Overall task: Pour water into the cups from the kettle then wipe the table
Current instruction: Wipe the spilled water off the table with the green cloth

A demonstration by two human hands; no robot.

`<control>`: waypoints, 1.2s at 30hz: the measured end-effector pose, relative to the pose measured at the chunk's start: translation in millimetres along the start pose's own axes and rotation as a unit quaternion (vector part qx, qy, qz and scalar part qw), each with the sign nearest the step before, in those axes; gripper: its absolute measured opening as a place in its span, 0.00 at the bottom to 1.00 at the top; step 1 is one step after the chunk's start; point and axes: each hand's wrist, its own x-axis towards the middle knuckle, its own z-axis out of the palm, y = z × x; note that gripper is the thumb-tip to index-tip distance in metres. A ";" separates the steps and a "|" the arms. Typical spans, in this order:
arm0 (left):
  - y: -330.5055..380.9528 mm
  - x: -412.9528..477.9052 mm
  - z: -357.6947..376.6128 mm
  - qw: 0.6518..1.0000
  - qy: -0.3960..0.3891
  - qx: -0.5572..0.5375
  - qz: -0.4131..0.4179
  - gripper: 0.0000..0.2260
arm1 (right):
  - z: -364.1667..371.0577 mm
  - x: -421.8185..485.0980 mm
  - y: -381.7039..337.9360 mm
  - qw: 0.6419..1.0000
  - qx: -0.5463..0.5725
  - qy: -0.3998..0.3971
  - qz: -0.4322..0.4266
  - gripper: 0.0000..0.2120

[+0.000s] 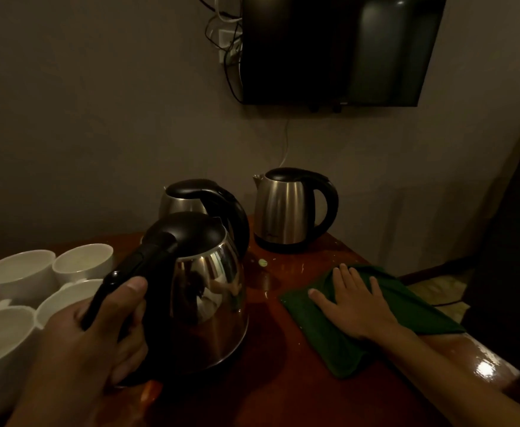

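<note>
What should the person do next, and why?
Probably slide the folded green cloth forward under the flat right hand, since pale specks dot the glossy brown wooden table just ahead of it, while the left hand grips the nearest steel kettle by its black handle.

On the counter (283, 389), cups (18, 274) stood at nine o'clock from my kettle (212, 291), second kettle (178, 202) at twelve, third kettle (283, 211) at one, cloth (329, 343) at three.

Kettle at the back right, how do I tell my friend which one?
Find the TV on the wall, then look down to the brown table. The back kettle stands under the screen, handle pointing right. It stands alone; the front kettle, gripped by the left hand, overlaps the middle kettle.
</note>
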 end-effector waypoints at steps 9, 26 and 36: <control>89.7 -21.4 -7.0 0.948 0.089 0.277 0.127 0.29 | -0.7 -22.6 -0.2 1.000 0.009 -0.003 0.000 0.54; 105.0 223.7 106.6 0.572 -0.386 0.688 0.226 0.19 | -7.3 -19.3 -7.1 0.999 0.006 -0.027 0.018 0.57; 90.3 224.5 112.0 0.461 -0.336 0.748 0.340 0.25 | 1.9 -13.5 -2.2 1.000 0.009 -0.005 0.003 0.44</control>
